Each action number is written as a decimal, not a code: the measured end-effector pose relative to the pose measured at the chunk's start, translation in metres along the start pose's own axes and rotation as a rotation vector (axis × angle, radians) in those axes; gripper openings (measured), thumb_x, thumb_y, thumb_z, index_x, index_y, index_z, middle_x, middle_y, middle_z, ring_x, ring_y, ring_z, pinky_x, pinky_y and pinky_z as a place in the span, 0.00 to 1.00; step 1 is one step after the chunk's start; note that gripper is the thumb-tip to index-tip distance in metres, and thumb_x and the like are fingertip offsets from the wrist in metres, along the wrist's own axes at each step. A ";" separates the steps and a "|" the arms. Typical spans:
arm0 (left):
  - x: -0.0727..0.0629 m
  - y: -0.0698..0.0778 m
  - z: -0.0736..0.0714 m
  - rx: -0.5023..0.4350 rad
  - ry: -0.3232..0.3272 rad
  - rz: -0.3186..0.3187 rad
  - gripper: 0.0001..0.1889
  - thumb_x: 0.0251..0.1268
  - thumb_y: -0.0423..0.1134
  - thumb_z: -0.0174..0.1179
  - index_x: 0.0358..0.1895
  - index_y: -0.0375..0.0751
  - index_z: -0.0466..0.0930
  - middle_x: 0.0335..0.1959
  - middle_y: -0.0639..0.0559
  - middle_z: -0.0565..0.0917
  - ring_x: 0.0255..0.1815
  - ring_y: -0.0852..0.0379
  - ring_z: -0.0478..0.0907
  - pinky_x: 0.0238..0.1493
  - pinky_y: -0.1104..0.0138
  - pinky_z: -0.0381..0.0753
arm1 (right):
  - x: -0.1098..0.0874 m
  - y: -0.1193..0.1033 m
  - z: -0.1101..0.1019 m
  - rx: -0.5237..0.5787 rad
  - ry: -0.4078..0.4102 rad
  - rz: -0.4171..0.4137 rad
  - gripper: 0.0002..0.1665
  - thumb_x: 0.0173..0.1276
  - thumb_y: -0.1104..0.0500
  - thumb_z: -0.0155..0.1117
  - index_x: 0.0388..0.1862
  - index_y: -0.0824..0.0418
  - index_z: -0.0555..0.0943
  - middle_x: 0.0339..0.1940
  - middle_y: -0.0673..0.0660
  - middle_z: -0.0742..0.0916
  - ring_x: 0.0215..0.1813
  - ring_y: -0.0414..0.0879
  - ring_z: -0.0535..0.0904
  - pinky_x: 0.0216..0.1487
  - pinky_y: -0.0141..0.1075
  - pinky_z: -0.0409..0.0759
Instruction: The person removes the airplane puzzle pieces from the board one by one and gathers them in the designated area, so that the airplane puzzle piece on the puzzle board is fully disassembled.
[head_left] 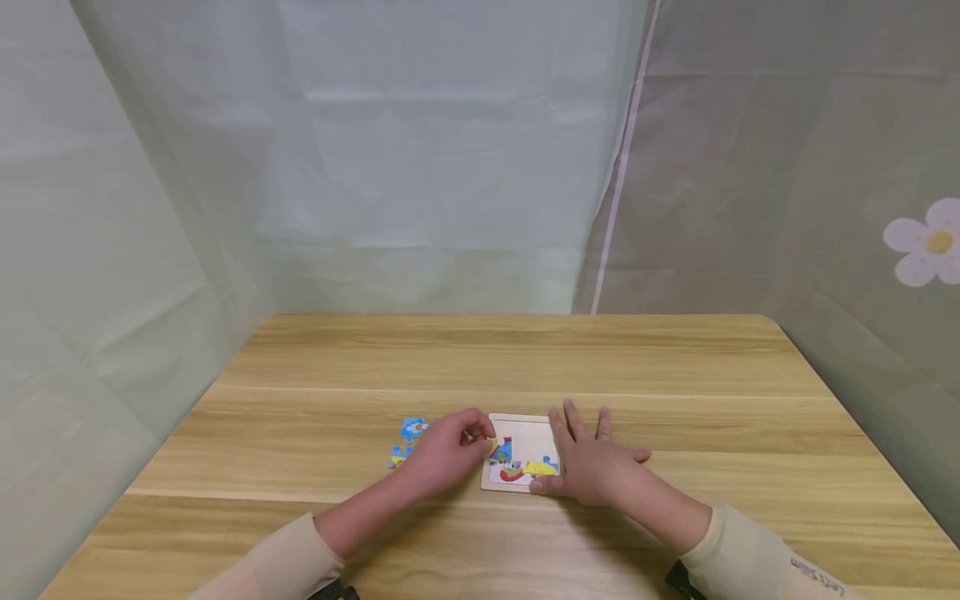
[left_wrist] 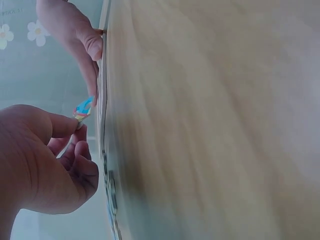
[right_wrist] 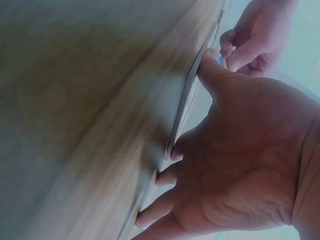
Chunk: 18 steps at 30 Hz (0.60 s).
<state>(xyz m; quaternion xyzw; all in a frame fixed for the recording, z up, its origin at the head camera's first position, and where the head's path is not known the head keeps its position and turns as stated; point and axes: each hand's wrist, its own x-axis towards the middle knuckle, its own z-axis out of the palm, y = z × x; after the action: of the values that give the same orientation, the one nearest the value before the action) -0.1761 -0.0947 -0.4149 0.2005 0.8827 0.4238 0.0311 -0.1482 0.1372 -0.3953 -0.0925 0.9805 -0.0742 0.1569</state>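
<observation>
A square puzzle board [head_left: 534, 432] with a pale rim lies on the table in the head view. Along its bottom and lower left sit colourful pieces, among them a yellow and blue one [head_left: 542, 467]. My left hand [head_left: 442, 454] is over the board's left edge, thumb and fingertips pinching a small puzzle piece [left_wrist: 83, 109] coloured blue, red and yellow, tilted up in the left wrist view. My right hand [head_left: 596, 468] rests with fingers spread over the board's right edge. In the right wrist view its thumb [right_wrist: 212, 75] lies along the near rim.
Loose puzzle pieces [head_left: 413, 428] lie left of the board, partly hidden behind the left hand. The wooden table [head_left: 517, 358] reaches back to a hanging pale sheet [head_left: 450, 167]. Sheets also hang at both sides.
</observation>
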 end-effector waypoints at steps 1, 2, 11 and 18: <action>-0.001 -0.001 -0.001 0.000 0.003 -0.005 0.06 0.65 0.29 0.63 0.37 0.45 0.81 0.30 0.59 0.81 0.28 0.58 0.73 0.34 0.67 0.74 | 0.000 0.000 0.000 -0.001 -0.001 0.000 0.66 0.58 0.22 0.61 0.83 0.57 0.51 0.84 0.60 0.51 0.78 0.77 0.42 0.37 0.85 0.61; -0.002 -0.002 -0.003 0.001 0.005 -0.010 0.05 0.65 0.29 0.63 0.37 0.45 0.81 0.31 0.59 0.81 0.29 0.58 0.73 0.35 0.67 0.74 | 0.000 0.001 0.000 0.001 0.001 -0.002 0.66 0.58 0.21 0.61 0.83 0.57 0.51 0.84 0.60 0.51 0.78 0.77 0.42 0.37 0.85 0.61; -0.010 -0.013 -0.012 -0.011 0.023 -0.025 0.06 0.63 0.29 0.63 0.38 0.45 0.82 0.32 0.60 0.82 0.31 0.60 0.76 0.38 0.67 0.76 | 0.004 0.003 0.004 -0.010 -0.011 0.005 0.69 0.56 0.18 0.58 0.84 0.56 0.50 0.84 0.59 0.51 0.78 0.75 0.42 0.37 0.86 0.59; -0.016 -0.018 -0.021 -0.011 0.009 -0.050 0.05 0.63 0.29 0.64 0.36 0.44 0.82 0.30 0.59 0.81 0.32 0.58 0.75 0.36 0.67 0.76 | 0.007 0.006 0.008 -0.014 0.008 -0.006 0.69 0.55 0.17 0.58 0.84 0.55 0.50 0.84 0.58 0.51 0.78 0.76 0.42 0.35 0.86 0.59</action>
<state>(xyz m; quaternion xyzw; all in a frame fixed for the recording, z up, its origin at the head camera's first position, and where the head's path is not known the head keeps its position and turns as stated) -0.1719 -0.1265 -0.4172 0.1764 0.8853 0.4285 0.0386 -0.1532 0.1406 -0.4063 -0.0961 0.9813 -0.0684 0.1520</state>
